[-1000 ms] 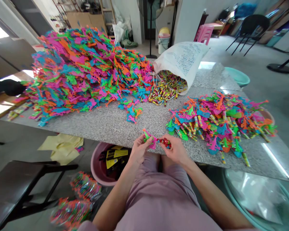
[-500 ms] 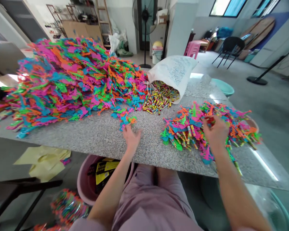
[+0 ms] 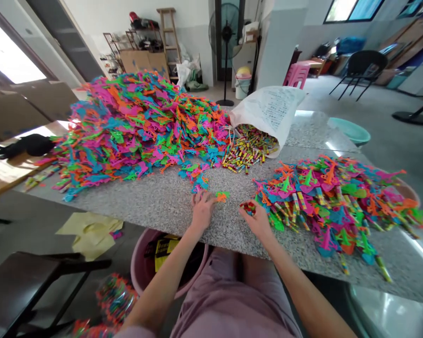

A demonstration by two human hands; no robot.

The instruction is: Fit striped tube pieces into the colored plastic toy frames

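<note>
My left hand (image 3: 202,210) rests on the granite-look table with its fingers spread. An orange and green plastic piece (image 3: 222,196) lies beside its thumb. Just beyond its fingertips is a small cluster of blue and pink plastic pieces (image 3: 196,175). My right hand (image 3: 259,222) is curled around several small red and yellow wrapped tubes (image 3: 248,206), held a little above the table. To its right lies a pile of bright plastic pieces with tubes attached (image 3: 303,188). Loose tubes (image 3: 250,145) spill out of a white woven sack (image 3: 273,110).
A large heap of bright plastic pieces (image 3: 144,122) covers the table's left and back. Below the front edge stands a pink tub (image 3: 138,263) with black and yellow packaging. A dark chair (image 3: 24,286) is at lower left. Beyond the table are a turquoise basin (image 3: 350,130) and a standing fan (image 3: 227,34).
My right hand has moved left, away from the right-hand pile, carrying the small tubes. The orange and green piece now lies apart from the cluster, beside my left thumb. The view has shifted left.
</note>
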